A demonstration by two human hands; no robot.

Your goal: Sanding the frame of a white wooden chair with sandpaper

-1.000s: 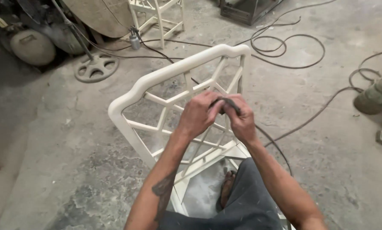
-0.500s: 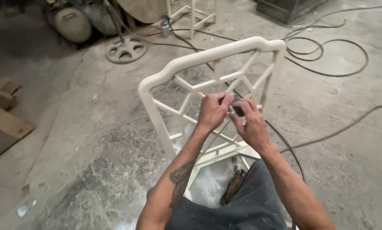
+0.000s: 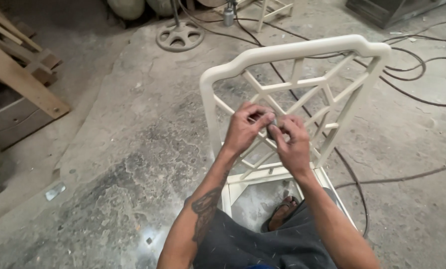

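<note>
Dusty grey concrete floor (image 3: 108, 164) spreads out all around, black cables (image 3: 412, 94) looping away beyond the hands on the right side. Both hands sit close together in front of the cream-painted lattice chair back (image 3: 292, 55), the left hand (image 3: 245, 130) and the right hand (image 3: 291, 142) pinching a small dark grey scrap, likely a folded piece of sandpaper (image 3: 271, 128), between their fingertips. Compared with a second ago the view swings left and tips: the chair frame now stands more squarely behind the hands, its top rail above them, and a stack of bare wooden planks (image 3: 19, 74) comes into sight far off to the left. The hands themselves stay joined on the scrap, and it looks smaller now, more tucked in, so my read is that they keep folding or adjusting it rather than rubbing the frame.

Fingers close narrowly on the scrap; neither hand grips the chair. Whether the knuckles brush the diagonal slats behind them, I cannot tell. Most of the scrap is hidden under the fingertips. Below the hands, a sandalled foot (image 3: 281, 215) peeks between the dark grey trousers (image 3: 263, 244) and the seat frame. Past the chair, a round spoked metal stand base (image 3: 180, 36) sits on the floor, its pole cut off by the top edge.
</note>
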